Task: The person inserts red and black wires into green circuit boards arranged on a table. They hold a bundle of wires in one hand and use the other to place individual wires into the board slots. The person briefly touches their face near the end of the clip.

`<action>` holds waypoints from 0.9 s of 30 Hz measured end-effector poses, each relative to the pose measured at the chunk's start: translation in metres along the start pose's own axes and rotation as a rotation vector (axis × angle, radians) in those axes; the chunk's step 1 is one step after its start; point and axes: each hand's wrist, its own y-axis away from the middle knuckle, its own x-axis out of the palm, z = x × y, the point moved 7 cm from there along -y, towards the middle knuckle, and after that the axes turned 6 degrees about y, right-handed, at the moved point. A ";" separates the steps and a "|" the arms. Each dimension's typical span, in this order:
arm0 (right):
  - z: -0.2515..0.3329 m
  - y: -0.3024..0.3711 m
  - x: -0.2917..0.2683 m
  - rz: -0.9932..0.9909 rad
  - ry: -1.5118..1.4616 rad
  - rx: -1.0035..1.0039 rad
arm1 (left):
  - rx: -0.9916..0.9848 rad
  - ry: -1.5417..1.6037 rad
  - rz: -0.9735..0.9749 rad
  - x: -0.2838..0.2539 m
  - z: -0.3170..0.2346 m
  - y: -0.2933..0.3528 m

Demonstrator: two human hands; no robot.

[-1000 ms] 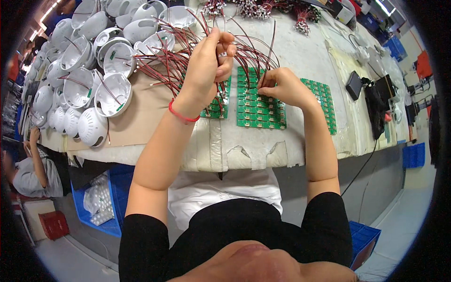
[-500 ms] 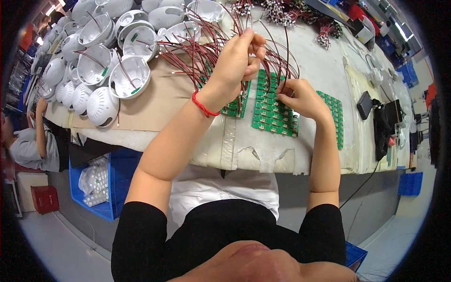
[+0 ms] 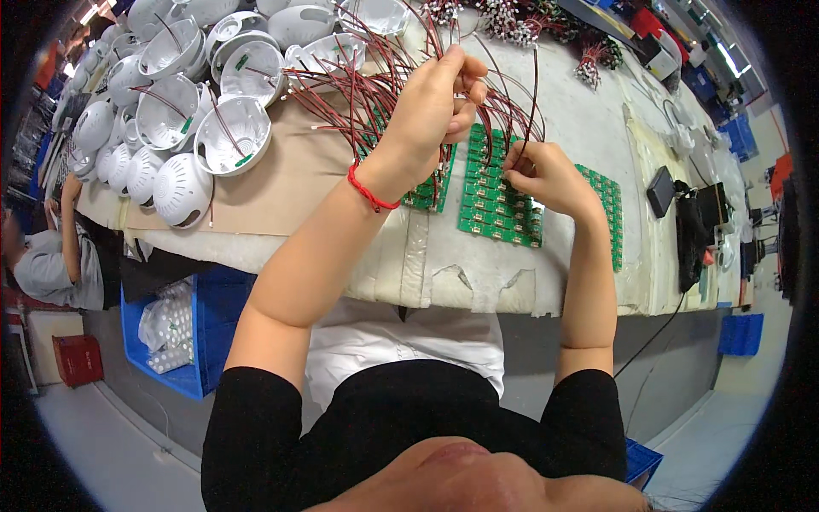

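The left hand (image 3: 426, 111) is raised above the middle of the worktable, its fingers closed tight around a bunch of thin red and dark insulated wires (image 3: 358, 94); the strands fan out from the fist to the left, toward the far edge, and arc over to the right. The right hand (image 3: 546, 175) sits lower and just to the right, thumb and fingertips pinched narrowly on the end of one or two of those wires, right above a panel of small green rectangular circuit boards (image 3: 499, 200) lying flat near the table's near edge. A second green panel (image 3: 607, 205) lies just beside it toward the right edge. The table (image 3: 281, 183) is covered with tan paper and a pale, worn padding patched with tape along the near edge. At the far left corner, glossy white round plastic lamp housings (image 3: 179, 111) are heaped together, some ribbed, some with wires trailing inside them. A red cord bracelet (image 3: 368, 192) circles the left wrist.
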 end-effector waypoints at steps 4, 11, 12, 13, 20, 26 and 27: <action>0.001 0.000 -0.002 0.009 -0.030 -0.002 | 0.003 -0.005 -0.005 0.000 -0.001 0.000; -0.002 -0.001 0.000 0.006 0.010 -0.018 | -0.001 -0.001 -0.007 -0.001 0.000 -0.001; 0.000 -0.001 0.001 0.003 0.021 -0.018 | 0.000 -0.004 -0.009 -0.001 0.000 0.000; 0.002 -0.001 0.001 -0.001 0.033 -0.019 | 0.002 -0.006 -0.011 -0.001 0.000 0.000; 0.015 0.001 0.003 -0.083 0.251 -0.159 | -0.016 -0.009 -0.007 0.001 0.003 0.001; 0.015 -0.002 0.006 -0.087 0.318 -0.133 | -0.011 0.134 0.058 0.002 0.005 -0.001; 0.013 -0.001 0.005 -0.077 0.275 -0.115 | -0.004 0.166 0.072 0.003 0.005 -0.002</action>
